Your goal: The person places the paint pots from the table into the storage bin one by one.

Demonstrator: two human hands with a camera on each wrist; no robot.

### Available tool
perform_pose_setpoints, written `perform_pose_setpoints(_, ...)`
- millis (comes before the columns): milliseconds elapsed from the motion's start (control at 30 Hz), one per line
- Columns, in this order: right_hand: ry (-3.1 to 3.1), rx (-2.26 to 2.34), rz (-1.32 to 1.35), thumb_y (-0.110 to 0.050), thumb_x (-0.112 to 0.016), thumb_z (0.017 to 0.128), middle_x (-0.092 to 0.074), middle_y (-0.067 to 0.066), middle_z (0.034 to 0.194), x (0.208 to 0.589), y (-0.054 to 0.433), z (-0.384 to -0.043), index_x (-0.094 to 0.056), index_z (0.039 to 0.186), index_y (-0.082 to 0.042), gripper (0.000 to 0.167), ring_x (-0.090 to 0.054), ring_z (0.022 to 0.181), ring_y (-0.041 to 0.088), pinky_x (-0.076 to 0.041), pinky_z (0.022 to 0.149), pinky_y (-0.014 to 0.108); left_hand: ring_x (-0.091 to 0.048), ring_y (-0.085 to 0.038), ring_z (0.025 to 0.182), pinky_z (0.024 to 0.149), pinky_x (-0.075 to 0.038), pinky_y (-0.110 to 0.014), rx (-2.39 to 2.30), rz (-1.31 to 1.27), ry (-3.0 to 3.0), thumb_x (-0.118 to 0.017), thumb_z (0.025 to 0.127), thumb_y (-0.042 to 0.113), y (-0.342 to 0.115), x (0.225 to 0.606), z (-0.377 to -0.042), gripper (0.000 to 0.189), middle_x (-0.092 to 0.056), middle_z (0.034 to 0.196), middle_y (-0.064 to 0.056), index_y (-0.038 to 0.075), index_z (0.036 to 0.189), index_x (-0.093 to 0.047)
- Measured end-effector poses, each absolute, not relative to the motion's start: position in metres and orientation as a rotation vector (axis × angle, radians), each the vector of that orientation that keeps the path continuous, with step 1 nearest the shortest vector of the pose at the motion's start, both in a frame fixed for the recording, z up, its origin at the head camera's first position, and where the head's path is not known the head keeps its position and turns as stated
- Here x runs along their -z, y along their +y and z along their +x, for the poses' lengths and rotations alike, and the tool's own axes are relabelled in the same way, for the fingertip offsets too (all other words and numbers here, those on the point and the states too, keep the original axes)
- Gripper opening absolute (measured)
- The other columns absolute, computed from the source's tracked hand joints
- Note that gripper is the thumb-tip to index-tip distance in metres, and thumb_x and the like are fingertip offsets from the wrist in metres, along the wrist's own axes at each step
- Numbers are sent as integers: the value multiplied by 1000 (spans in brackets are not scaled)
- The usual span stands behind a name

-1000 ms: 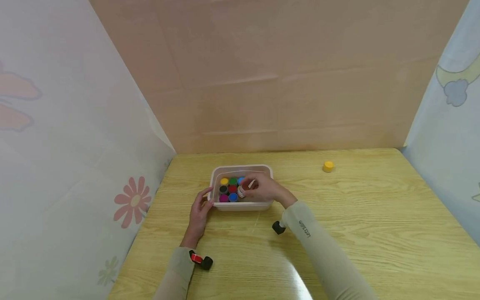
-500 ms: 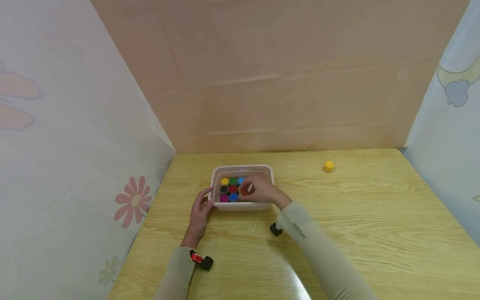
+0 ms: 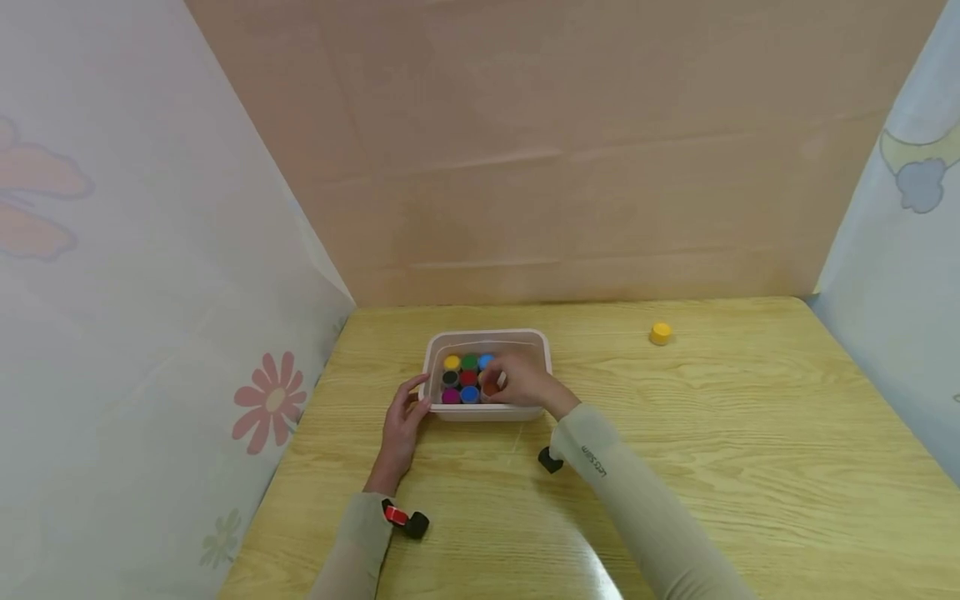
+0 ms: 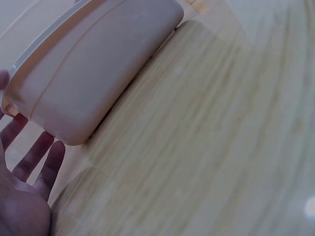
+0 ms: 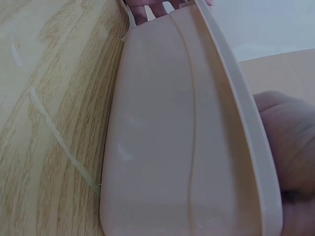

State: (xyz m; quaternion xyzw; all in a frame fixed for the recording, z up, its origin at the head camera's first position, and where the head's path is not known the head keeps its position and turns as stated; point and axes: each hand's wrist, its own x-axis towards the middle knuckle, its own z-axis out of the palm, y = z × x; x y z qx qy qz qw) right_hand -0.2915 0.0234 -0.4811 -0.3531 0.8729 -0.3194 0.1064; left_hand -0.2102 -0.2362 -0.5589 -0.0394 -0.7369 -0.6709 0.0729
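Observation:
A pale pink plastic tub [image 3: 480, 413] stands on the table with small paint pots in rows inside, among them a red-lidded pot [image 3: 468, 378] and a blue-lidded pot [image 3: 469, 394]. My left hand [image 3: 400, 427] holds the tub's left end by the rim; in the left wrist view its other fingers spread beside the tub's wall. Reaching over the near right rim, my right hand [image 3: 527, 382] pinches a brown-lidded paint pot [image 3: 491, 389] beside the blue one. The right wrist view shows mostly the tub's outer wall [image 5: 152, 132], which hides those fingertips.
A yellow-lidded pot [image 3: 660, 334] stands alone at the back right of the wooden table [image 3: 750, 433]. A brown paper-like wall [image 3: 570, 167] rises behind the table. Flower-printed sheeting [image 3: 165, 333] hangs on the left, and more printed sheeting on the right.
The brown-lidded pot was tilted with its label showing; my right hand has lowered it into the tub and moved slightly left. My left hand stays at the rim.

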Motion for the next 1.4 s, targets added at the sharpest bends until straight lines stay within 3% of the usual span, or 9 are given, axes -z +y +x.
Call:
perform_pose_setpoints(433, 2586, 930, -1055, -10, -85, 85, -76, 3, 97, 481, 20, -292, -79, 104, -6, 20, -70, 91, 18, -59, 79, 28, -50, -29, 126, 95, -50, -18, 2007, -123, -2230, -57, 108, 26, -237, 559, -211, 41, -47, 156, 0, 19, 148, -54)
perform_pose_setpoints(700, 2561, 924, -944, -11, -85, 86, -77, 2, 99, 484, 19, -293, -79, 105, -8, 20, -70, 90, 15, -59, 82, 29, -50, -29, 125, 95, -51, -19, 2002, -115, -2246, -58, 107, 29, -237, 562, -211, 41, -47, 154, 0, 23, 147, -54)
perform_pose_setpoints(1033, 2597, 984, -984, -9, -78, 91, -76, 9, 105, 479, 23, -288, -77, 112, -4, 22, -72, 84, 18, -60, 80, 34, -51, -28, 123, 94, -51, -18, 1986, -107, -2244, -59, 107, 28, -237, 560, -209, 40, -47, 153, -2, 23, 147, -54)
perform_pose_setpoints(1200, 2577, 1075, -1013, -9, -72, 93, -75, 13, 115, 471, 31, -285, -75, 118, -3, 26, -73, 89, 22, -61, 81, 35, -51, -26, 124, 95, -51, -20, 1993, -98, -2246, -59, 107, 29, -239, 558, -209, 41, -46, 154, -1, 23, 147, -55)
perform_pose_setpoints(1400, 2606, 1182, -985, -8, -70, 97, -71, 15, 117, 460, 55, -288, -72, 125, -4, 28, -71, 97, 26, -61, 88, 39, -49, -26, 126, 97, -51, -21, 2033, -60, -2268, -57, 108, 23, -238, 553, -208, 42, -43, 158, -4, 18, 149, -52)
